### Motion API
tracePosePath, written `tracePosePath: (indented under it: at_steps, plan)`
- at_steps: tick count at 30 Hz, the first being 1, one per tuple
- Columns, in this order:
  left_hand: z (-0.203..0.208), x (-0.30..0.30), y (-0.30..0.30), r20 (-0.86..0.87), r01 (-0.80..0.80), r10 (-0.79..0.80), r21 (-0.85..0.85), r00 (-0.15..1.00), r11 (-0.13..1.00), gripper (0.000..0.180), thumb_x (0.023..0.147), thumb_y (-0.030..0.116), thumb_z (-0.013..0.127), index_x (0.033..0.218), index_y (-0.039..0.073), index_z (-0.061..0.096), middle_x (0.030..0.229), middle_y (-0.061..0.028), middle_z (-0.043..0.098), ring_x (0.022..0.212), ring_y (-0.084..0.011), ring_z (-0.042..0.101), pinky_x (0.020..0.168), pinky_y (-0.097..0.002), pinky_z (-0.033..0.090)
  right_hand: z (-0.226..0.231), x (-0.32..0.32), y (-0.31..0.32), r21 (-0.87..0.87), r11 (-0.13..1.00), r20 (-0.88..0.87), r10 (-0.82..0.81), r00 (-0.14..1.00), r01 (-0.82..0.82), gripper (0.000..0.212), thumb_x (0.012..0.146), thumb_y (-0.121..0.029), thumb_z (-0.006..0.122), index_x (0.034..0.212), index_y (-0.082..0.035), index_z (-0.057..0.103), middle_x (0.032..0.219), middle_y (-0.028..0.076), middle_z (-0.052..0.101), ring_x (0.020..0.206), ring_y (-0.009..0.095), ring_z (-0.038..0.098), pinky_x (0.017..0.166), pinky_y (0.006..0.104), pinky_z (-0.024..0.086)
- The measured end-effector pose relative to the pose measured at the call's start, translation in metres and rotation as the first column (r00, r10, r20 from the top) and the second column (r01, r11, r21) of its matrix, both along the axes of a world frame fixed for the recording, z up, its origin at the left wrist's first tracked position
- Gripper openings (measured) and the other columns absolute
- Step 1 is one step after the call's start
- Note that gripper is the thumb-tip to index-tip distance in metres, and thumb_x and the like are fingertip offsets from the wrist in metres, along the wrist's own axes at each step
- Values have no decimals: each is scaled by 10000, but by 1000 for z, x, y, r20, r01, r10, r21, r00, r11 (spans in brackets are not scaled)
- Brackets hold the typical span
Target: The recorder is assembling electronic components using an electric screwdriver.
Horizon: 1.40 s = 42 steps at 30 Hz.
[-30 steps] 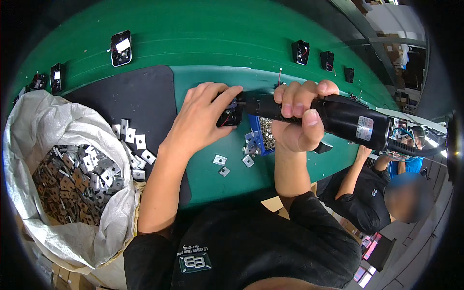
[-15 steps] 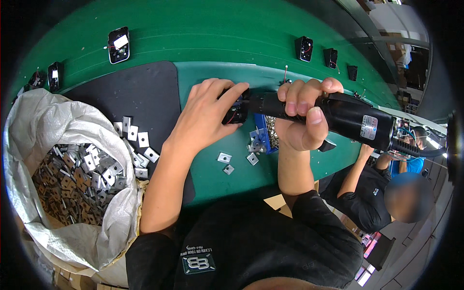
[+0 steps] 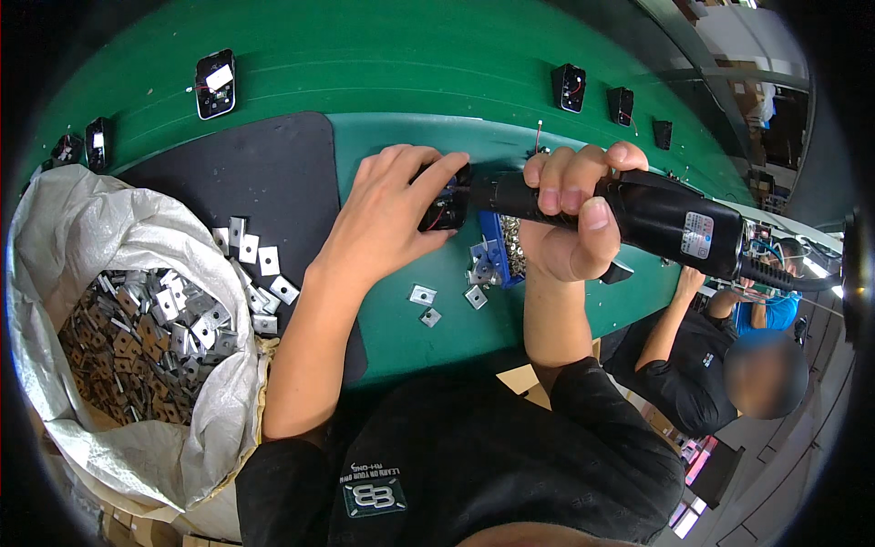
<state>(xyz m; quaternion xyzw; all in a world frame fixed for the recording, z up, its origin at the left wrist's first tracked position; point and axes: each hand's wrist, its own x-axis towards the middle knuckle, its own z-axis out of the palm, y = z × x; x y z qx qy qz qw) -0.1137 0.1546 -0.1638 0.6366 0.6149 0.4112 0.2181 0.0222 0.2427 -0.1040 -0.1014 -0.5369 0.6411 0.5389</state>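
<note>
Close to centre, the casing at twelve o'clock is black with a red wire, while at two o'clock the bin is blue and the driver black with a white label. At nine, the sack is whitish, its plates mottled silver and rusty brown. The mat at ten is black, the belt at twelve green.

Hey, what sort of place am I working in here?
Probably a factory assembly line: small black housings sit spaced along a long green surface, a sack beside you holds many small metal plates, and your right hand grips a corded black power tool.
</note>
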Motion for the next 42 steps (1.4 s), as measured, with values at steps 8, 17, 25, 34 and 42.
tracePosePath:
  at_steps: [8,17,25,34,42]
  plan:
    - [-3,-1,2,10,18,-18,-3,1000,1000,722,580,120,774,1261,118,533,1164,-101,547,1112,-303,482,949,-401,382,-1,-2,-1,48,999,18,-14,1000,13,433,787,-112,670,1128,-74,406,686,22,486,596,151,504,658,343,461]
    - [-4,-2,2,29,13,-13,-7,1000,1000,721,582,120,776,1260,107,529,1171,-98,550,1110,-307,483,952,-405,383,2,-1,-2,98,995,99,17,995,-27,391,791,-159,590,1151,-109,446,706,-12,448,613,120,451,683,328,417]
    - [-3,-2,2,28,13,-13,-11,1000,1000,723,583,121,777,1259,103,523,1172,-99,550,1110,-301,482,950,-404,382,1,-1,-4,6,1000,35,5,999,-6,456,784,-144,696,1123,-94,395,676,4,479,607,144,498,676,339,457]
    - [-1,-3,3,-13,19,-18,25,1000,1000,722,560,131,782,1246,115,556,1136,-93,589,1077,-280,526,959,-403,346,0,-8,-8,90,995,75,35,997,-42,340,773,-59,689,952,-100,402,665,14,481,579,143,493,673,343,473]
    - [-1,-1,3,-12,-10,11,68,1000,998,682,559,126,786,1202,71,565,1087,-90,592,1040,-258,540,928,-397,351,-1,-10,-10,129,990,192,28,981,-54,323,767,-95,665,938,-129,393,665,3,438,585,142,456,682,347,424]
